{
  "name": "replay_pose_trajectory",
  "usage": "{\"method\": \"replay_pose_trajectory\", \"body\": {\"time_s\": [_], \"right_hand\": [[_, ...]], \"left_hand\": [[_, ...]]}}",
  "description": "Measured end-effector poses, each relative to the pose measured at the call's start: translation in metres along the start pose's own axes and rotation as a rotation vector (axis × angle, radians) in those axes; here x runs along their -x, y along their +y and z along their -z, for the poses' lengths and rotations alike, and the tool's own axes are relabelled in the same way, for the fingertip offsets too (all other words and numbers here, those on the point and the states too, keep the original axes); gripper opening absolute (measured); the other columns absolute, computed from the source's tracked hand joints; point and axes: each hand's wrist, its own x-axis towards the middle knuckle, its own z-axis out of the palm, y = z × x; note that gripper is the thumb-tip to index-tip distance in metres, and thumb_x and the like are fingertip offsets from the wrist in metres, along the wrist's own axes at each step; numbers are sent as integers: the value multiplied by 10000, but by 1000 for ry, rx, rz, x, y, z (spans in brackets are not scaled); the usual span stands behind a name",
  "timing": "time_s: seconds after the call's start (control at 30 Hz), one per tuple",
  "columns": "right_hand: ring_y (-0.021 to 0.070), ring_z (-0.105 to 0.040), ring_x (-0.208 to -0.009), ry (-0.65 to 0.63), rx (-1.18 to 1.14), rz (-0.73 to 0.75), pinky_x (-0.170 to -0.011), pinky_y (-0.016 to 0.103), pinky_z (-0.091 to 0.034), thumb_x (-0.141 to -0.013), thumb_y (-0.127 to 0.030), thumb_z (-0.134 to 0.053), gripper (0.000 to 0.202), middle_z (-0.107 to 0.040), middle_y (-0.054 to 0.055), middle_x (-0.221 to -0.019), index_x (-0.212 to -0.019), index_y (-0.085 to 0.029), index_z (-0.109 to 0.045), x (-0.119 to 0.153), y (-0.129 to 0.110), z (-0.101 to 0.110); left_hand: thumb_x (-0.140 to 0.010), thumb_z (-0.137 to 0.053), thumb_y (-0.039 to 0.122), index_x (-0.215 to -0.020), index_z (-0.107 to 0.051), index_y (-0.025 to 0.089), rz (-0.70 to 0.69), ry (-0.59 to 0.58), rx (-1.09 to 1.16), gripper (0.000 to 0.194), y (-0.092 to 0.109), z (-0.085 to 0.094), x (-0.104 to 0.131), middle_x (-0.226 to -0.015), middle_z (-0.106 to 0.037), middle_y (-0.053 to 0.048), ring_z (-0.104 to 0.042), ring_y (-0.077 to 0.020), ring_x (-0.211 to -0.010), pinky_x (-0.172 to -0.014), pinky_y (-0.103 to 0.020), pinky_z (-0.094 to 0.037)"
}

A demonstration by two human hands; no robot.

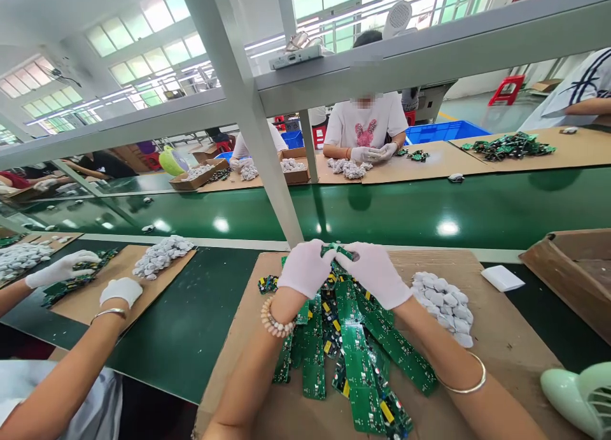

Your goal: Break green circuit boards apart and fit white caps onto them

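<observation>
Both my hands wear white gloves and meet over a heap of circuit boards. My left hand [305, 268] and my right hand [375, 271] are closed on a green circuit board [338, 248], one at each side of it. Below them, long green strips of joined circuit boards [353, 338] lie fanned out, with yellow and black parts showing among them. Right of my right hand is a pile of small white lumpy pieces [443, 303]; their exact kind is unclear. Everything rests on a cardboard sheet [238, 363].
A green conveyor belt [405, 211] runs across beyond a grey metal frame [267, 160]. At right stand an open cardboard box [568, 268], a folded white sheet [503, 278] and a pale green fan [577, 395]. A co-worker's gloved hands [119, 292] work at left; others sit opposite.
</observation>
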Motion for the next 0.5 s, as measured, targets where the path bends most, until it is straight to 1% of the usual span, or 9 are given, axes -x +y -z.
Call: {"method": "replay_pose_trajectory", "body": {"time_s": [0.07,0.1,0.17,0.27,0.33,0.4,0.5], "right_hand": [[157,-536,-592,7,56,-8,-580,265,-366,-795,-289,-512,219,-646,34,-642,-751,-155,-680,-1,1,-3],[154,-533,-592,-15,53,-2,-578,262,-365,-793,-293,-519,208,-640,31,-646,-764,-154,-672,-1,1,-4],[154,-538,-605,-92,21,16,-575,255,-371,-777,-326,-559,211,-637,29,-676,-829,-148,-659,0,-1,-7],[175,-566,-661,-210,1,70,-598,260,-397,-757,-358,-604,293,-644,42,-722,-948,-139,-646,3,-5,-12],[188,-591,-742,-251,25,138,-657,268,-416,-811,-333,-550,280,-659,58,-796,-1016,-166,-643,6,-7,-17],[197,-604,-824,-260,94,181,-720,279,-420,-868,-277,-461,282,-659,77,-916,-1081,-202,-629,8,-7,-22],[222,-609,-902,-265,189,162,-759,302,-429,-885,-271,-423,357,-624,95,-1080,-1219,-233,-544,10,-5,-25]], "left_hand": [[-839,-444,391,-841,-639,158,16,-34,-53,303,-1,1,0,-811,-689,-108,-633,-256,-807,-685,-323,-442],[-833,-450,397,-850,-638,162,23,-64,-55,302,-4,3,-1,-834,-691,-108,-634,-251,-816,-682,-315,-443],[-816,-478,401,-896,-636,171,60,-112,-50,290,-14,7,-4,-901,-691,-107,-634,-240,-841,-682,-300,-445],[-798,-512,362,-930,-642,169,129,-129,-72,268,-34,14,-11,-969,-685,-114,-628,-236,-876,-712,-299,-443],[-790,-529,340,-922,-650,164,142,-149,-72,251,-43,17,-15,-971,-688,-108,-631,-225,-874,-726,-289,-443],[-778,-551,358,-934,-652,171,150,-169,-67,263,-48,19,-15,-977,-691,-94,-634,-216,-878,-738,-278,-443],[-751,-580,439,-1008,-635,198,153,-183,-53,356,-49,24,-7,-1022,-684,-74,-630,-217,-912,-752,-270,-444]]}}
